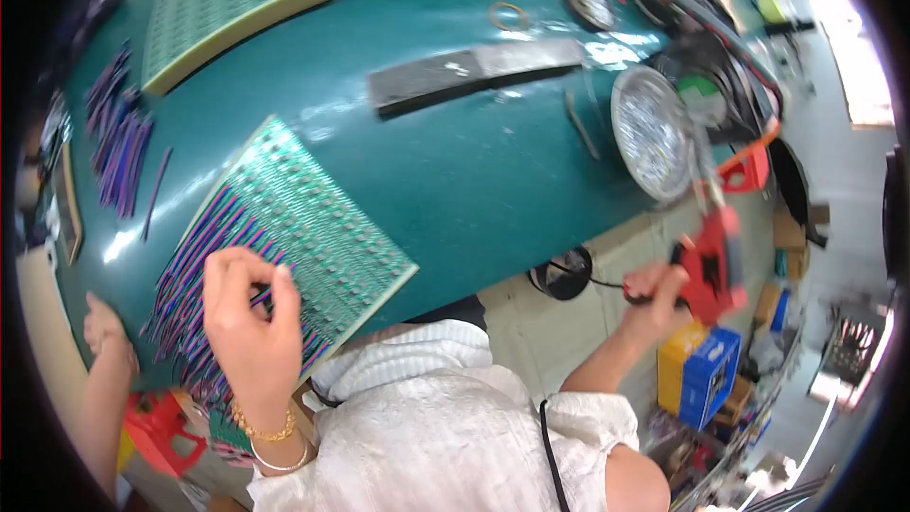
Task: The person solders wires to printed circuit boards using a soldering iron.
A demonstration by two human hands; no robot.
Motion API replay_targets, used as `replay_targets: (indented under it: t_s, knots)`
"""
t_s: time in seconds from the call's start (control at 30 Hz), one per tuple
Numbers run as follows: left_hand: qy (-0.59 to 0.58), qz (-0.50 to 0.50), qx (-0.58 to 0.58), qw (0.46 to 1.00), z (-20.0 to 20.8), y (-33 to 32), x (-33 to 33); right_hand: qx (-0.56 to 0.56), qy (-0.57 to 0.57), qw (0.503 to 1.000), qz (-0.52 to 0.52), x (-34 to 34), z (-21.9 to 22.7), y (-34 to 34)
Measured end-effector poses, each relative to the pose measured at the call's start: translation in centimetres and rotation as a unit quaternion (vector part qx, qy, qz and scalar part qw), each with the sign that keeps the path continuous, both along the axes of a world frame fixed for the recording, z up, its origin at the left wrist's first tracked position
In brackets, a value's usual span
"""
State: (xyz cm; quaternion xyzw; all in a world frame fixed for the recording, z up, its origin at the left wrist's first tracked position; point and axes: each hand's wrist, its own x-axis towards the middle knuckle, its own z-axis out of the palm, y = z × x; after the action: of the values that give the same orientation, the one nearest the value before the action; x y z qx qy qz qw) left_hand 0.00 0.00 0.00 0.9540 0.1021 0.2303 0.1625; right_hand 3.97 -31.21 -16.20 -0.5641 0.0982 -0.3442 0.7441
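Observation:
My right hand (656, 292) is wrapped round the handle of a red soldering gun (713, 270), blurred by motion. Its metal nose points up beside a round metal dish (652, 133) of shiny bits. Above a green circuit board panel (318, 218) is my left hand (248, 322), with thumb and fingers pinched together. What it may hold between the fingertips is hidden. Rows of thin purple, blue and dark wires (194, 261) stand along the panel's left part and hang past its edge, under and around that hand.
A stack of green panels (237, 0) lies at the far left, with loose wire bundles (123, 156) nearby. A grey metal bar (474, 74) lies mid-table. Another person's hand (106, 330) rests at the left edge. Below right are a black bin (561, 275) and a blue-yellow box (700, 374).

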Motion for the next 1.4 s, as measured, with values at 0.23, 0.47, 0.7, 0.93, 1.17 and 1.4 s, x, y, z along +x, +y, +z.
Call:
replay_targets:
  t_s: [0.23,0.47,0.7,0.93,1.17,1.4]
  knots:
    - [0.080,-0.037,-0.115,0.990,-2.5,-9.8,-4.2,-0.125,0.015,0.980,0.155,-7.2,10.0,-12.5]
    - [0.076,-0.004,0.034,0.996,1.2,-1.3,-0.8,-0.135,0.021,0.973,0.187,-6.2,10.3,-5.5]
    - [0.152,0.066,-0.119,0.979,-1.2,3.1,3.8,-0.142,0.008,0.957,0.254,-6.3,11.5,-8.5]
    - [0.018,-0.011,-0.067,0.998,0.4,0.4,2.4,-0.108,0.022,0.954,0.278,-5.9,10.6,-8.2]
    - [0.006,-0.089,-0.177,0.980,4.8,-5.9,-1.5,-0.090,0.025,0.950,0.299,-4.8,11.6,-8.9]
    - [0.060,0.003,-0.233,0.971,5.0,-9.8,-3.1,-0.083,0.017,0.943,0.323,-4.9,11.9,-8.9]
